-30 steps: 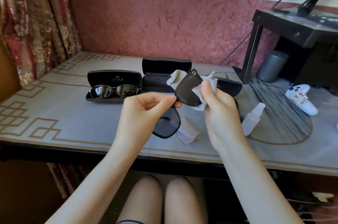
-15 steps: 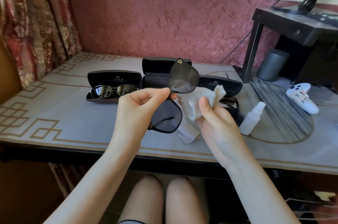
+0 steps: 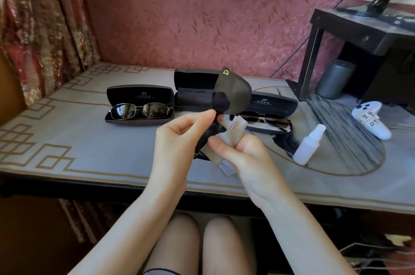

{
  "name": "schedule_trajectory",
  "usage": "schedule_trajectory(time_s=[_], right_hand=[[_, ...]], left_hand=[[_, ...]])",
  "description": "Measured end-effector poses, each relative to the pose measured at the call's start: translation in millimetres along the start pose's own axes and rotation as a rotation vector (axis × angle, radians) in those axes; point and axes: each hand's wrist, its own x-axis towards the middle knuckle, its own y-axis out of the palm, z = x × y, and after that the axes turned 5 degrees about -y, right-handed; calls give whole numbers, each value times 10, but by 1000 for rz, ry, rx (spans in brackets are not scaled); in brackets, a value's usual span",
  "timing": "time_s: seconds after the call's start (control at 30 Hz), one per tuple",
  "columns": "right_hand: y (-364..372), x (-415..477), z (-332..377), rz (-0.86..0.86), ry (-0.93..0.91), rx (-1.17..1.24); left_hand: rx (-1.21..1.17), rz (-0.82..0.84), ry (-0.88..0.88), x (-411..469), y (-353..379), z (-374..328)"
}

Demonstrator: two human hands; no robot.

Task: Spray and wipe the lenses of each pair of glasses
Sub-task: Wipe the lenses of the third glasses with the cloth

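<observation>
Left hand [image 3: 179, 137]: pinches black sunglasses [image 3: 233, 95] at the bridge.
Right hand [image 3: 242, 153]: grasps cloth [image 3: 231, 133].
Relation: upper lens directly above cloth.

We note smooth, dark, semi-gloss plastic lenses on the held sunglasses [image 3: 233, 93] (gold metal emblem at the hinge). Left of them, cased glasses [image 3: 140, 110] show thin metal frames, mirror-glossy lenses. Wiping cloth [image 3: 231, 134]: soft, matt.
</observation>
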Motion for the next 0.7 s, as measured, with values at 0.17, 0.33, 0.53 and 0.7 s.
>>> schedule_trajectory(time_s=[0.17, 0.33, 0.53, 0.7], right_hand=[[21, 27, 30, -41, 82, 134], [27, 29, 94, -114, 117, 59], [37, 8, 116, -146, 139, -109], [-5, -45, 115, -97, 132, 17]], left_hand=[[58, 74, -34, 17, -76, -5], [123, 124, -20, -10, -76, -22], [166, 36, 76, 50, -125, 44], [101, 95, 80, 52, -153, 68]])
